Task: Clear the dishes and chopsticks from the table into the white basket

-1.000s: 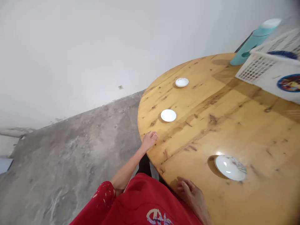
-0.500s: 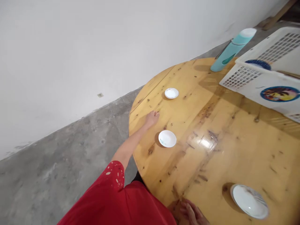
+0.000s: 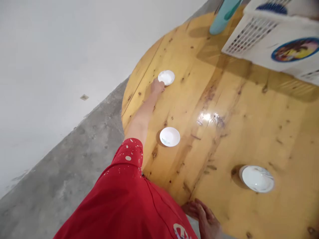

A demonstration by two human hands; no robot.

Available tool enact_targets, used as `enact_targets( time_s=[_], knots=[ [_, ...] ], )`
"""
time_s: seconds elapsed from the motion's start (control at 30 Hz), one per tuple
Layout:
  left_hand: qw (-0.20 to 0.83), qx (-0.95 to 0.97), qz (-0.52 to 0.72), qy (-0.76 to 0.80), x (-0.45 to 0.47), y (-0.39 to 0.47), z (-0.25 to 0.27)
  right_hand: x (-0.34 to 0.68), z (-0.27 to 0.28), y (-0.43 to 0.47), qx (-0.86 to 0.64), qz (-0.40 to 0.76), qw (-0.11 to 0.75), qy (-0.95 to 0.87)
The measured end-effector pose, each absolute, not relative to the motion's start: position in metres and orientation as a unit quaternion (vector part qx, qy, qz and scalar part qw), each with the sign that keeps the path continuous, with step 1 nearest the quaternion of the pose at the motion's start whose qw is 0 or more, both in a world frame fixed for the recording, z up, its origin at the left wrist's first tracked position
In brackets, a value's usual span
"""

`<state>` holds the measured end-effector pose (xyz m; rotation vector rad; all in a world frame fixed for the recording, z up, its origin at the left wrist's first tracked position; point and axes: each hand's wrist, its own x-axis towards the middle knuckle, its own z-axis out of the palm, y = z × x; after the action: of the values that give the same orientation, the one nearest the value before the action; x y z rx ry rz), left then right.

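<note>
My left hand [image 3: 158, 86] is stretched out to a small white bowl [image 3: 166, 77] on the far left of the table. Its fingers are closed at the near-left rim of this bowl, with the fingertips partly hidden. A second small white bowl [image 3: 169, 136] stands nearer, below my left forearm. My right hand [image 3: 203, 214] lies at the table's front edge, its fingers extended and holding nothing. To the right of it is a third white bowl or stack of bowls [image 3: 257, 179] with a patterned side.
The round wooden table [image 3: 224, 146] has a shiny, knotted top. A white plastic basket [image 3: 261, 43] stands at the back right beside a turquoise bottle [image 3: 223, 18]. Beyond the table's left edge are grey floor [image 3: 82, 156] and a white wall [image 3: 74, 43].
My left hand has moved forward from between the two left bowls to the far bowl's rim. My right hand stays by the table edge. The view has tilted down.
</note>
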<state>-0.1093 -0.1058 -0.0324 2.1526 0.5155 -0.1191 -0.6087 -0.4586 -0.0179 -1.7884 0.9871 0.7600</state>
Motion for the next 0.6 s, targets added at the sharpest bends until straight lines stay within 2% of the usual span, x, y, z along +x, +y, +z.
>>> enact_targets(
  time_s=[0.1,0.23,0.43,0.6],
  knots=[
    [0.482,0.832,-0.087,0.26,-0.113,-0.11,-0.032,-0.605,-0.018,-0.459,-0.717,0.31,0.47,0.411],
    [0.508,0.831,-0.116,0.197,-0.175,-0.122,-0.014,-0.595,-0.016,-0.448,-0.725,0.264,0.483,0.414],
    [0.411,0.892,-0.162,0.093,-0.294,-0.126,0.004,-0.58,-0.025,-0.446,-0.726,0.232,0.523,0.381],
    [0.278,0.948,-0.144,0.056,-0.343,-0.143,0.003,-0.583,-0.031,-0.456,-0.723,0.238,0.539,0.362]
  ],
)
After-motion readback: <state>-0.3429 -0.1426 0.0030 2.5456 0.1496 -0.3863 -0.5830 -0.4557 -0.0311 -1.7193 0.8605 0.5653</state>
